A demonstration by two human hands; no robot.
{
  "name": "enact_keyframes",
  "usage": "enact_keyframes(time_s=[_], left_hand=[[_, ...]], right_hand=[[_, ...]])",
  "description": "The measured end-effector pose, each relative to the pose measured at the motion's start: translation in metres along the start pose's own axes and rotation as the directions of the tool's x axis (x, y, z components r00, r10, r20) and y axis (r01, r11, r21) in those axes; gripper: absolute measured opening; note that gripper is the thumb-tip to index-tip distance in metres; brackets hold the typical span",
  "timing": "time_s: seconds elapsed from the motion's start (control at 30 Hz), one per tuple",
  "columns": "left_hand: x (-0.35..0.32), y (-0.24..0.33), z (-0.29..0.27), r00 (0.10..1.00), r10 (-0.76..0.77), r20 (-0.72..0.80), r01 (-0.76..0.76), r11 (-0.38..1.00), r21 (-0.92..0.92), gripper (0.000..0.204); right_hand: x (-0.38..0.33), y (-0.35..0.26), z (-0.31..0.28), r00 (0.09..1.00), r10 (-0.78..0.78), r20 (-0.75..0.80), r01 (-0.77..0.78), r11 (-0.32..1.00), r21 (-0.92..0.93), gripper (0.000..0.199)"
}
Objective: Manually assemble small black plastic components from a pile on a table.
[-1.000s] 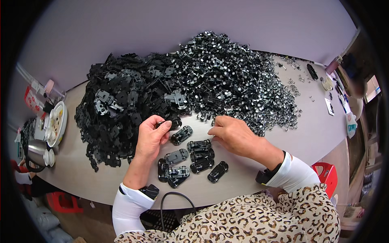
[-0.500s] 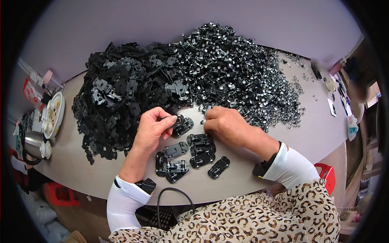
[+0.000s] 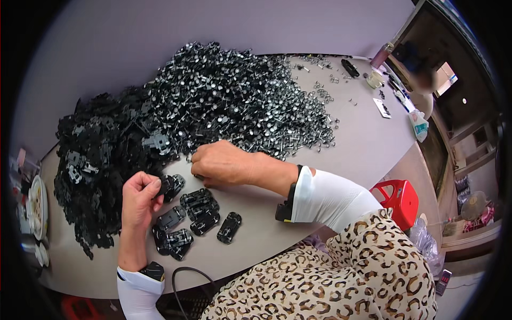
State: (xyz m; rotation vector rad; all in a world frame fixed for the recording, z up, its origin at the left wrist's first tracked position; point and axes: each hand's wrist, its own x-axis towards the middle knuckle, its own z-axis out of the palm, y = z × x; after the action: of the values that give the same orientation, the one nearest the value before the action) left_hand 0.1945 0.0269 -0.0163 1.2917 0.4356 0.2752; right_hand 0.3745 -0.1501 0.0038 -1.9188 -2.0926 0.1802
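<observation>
My left hand (image 3: 140,200) is closed in a pinch, thumb against forefinger, at the right edge of a heap of black toy car chassis (image 3: 101,154). A dark toy car chassis (image 3: 172,186) shows at its fingertips, partly behind them. My right hand (image 3: 221,164) rests with curled fingers at the near edge of a heap of small wheels on metal axles (image 3: 240,106); whatever its fingertips hold is hidden. Below the hands lie several chassis with wheels (image 3: 200,205), a grey-topped one (image 3: 171,217) and a single one (image 3: 229,228) set apart on the right.
Loose axle parts (image 3: 325,96) trail off the heap's right side. Farther right stand a cup (image 3: 375,80), a bottle (image 3: 382,55) and a white-and-teal packet (image 3: 418,126). A tray (image 3: 38,208) is at the left edge, a red stool (image 3: 397,202) beside the table, and a black cable (image 3: 184,269) in front.
The view has swung to the right, so the table and heaps sit farther left. Both hands stay near the same spots on the table, the left still pinching, the right still at the wheel heap.
</observation>
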Motion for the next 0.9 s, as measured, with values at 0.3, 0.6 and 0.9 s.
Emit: enact_keyframes(time_s=[0.3,0.6,0.9], left_hand=[[-0.003,0.008,0.005,1.0,0.005,0.011,-0.005,0.998,-0.055,0.014],[-0.007,0.0,0.017,0.997,-0.073,0.035,0.079,0.965,-0.251,0.014],[-0.008,-0.001,0.014,0.997,-0.057,0.043,0.066,0.967,-0.244,0.015]], right_hand=[[0.009,0.001,-0.006,0.998,-0.007,0.06,0.009,1.0,-0.025,0.021],[0.016,-0.031,-0.006,0.861,0.15,-0.486,0.029,0.94,0.34,0.036],[0.024,-0.039,0.001,0.89,0.058,-0.453,0.034,0.981,0.193,0.036]])
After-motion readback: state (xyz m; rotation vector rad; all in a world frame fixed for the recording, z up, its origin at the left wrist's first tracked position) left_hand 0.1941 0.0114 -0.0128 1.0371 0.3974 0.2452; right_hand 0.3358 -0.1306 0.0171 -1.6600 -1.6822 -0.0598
